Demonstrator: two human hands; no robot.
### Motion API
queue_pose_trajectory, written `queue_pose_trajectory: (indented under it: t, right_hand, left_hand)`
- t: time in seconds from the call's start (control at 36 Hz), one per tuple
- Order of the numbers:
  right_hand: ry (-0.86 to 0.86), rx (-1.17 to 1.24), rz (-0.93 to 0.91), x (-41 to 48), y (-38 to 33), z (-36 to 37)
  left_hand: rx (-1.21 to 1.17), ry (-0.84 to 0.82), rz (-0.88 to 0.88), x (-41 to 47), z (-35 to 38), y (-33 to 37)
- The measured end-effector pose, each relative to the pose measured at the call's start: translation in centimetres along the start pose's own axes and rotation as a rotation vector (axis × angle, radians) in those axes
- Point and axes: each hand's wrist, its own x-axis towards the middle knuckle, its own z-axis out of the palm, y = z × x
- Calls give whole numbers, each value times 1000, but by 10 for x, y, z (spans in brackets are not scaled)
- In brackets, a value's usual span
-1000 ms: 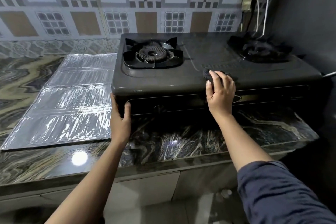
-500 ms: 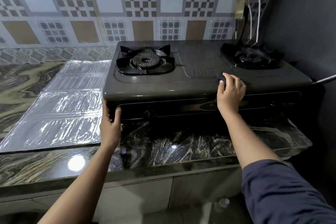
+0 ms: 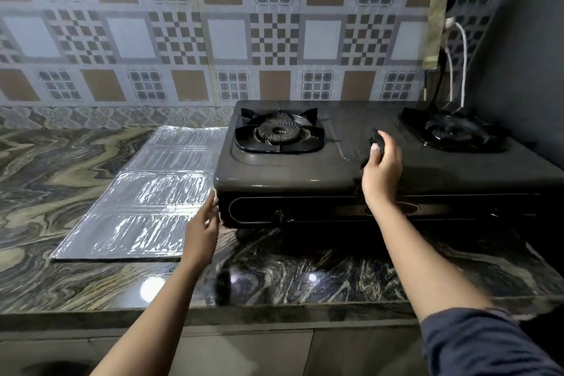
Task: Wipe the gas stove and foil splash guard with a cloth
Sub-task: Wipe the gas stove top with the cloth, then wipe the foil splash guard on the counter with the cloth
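Note:
A dark two-burner gas stove (image 3: 305, 168) stands on the marble counter at centre right. My right hand (image 3: 381, 168) holds a small dark cloth (image 3: 374, 141) against the stove's top between the two burners; most of the cloth is hidden under the fingers. My left hand (image 3: 203, 224) rests against the stove's front left corner, fingers together. The foil splash guard (image 3: 146, 198) lies flat on the counter left of the stove, shiny and creased.
The left burner (image 3: 279, 133) and right burner (image 3: 454, 131) carry black pan supports. A control knob (image 3: 279, 216) sticks out of the stove's front. White and black cables (image 3: 457, 64) hang on the tiled wall behind the right burner. A dark wall closes the right side.
My right hand with the cloth has slid from the stove's front edge back toward the middle of the top. The left hand stays at the front left corner. The camera tilted up.

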Motion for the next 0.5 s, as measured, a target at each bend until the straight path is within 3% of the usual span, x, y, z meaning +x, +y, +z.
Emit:
queue_pose_trajectory:
  t: [0.22,0.5]
  right_hand:
    - [-197,136,-116,-27,-62,88]
    - [-398,215,-190,-43,-147,230]
  left_hand:
    - [70,47,4,31,-50,-12]
    - [385,6,52,132,-128,-43]
